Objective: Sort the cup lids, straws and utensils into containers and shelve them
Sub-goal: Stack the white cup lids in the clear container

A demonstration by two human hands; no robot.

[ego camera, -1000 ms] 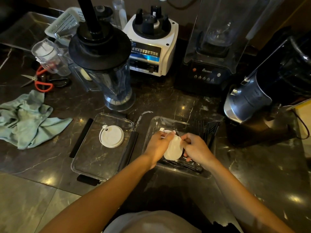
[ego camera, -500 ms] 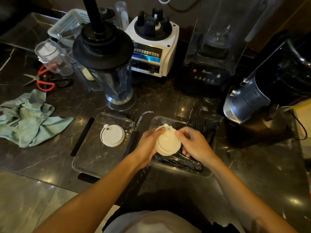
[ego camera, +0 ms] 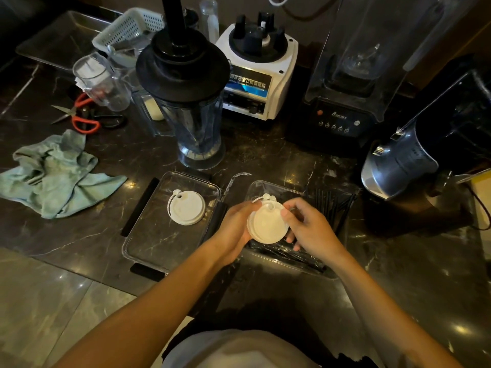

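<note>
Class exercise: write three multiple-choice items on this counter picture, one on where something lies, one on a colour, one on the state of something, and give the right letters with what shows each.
1. Where does the loose lid lie?
A. in the left clear container
B. on the cloth
C. in the white basket

2. What colour are the scissors' handles?
A. blue
B. red
C. yellow

3. What is the state of the held lid?
A. lying flat on the counter
B. stacked on the loose lid
C. held between both hands above the right container

Answers:
1 A: the lid rests on the floor of the left container.
2 B: the scissors beside the cloth have red handles.
3 C: the left hand and right hand grip the held lid by its edges over the right container, which holds black straws.
</note>
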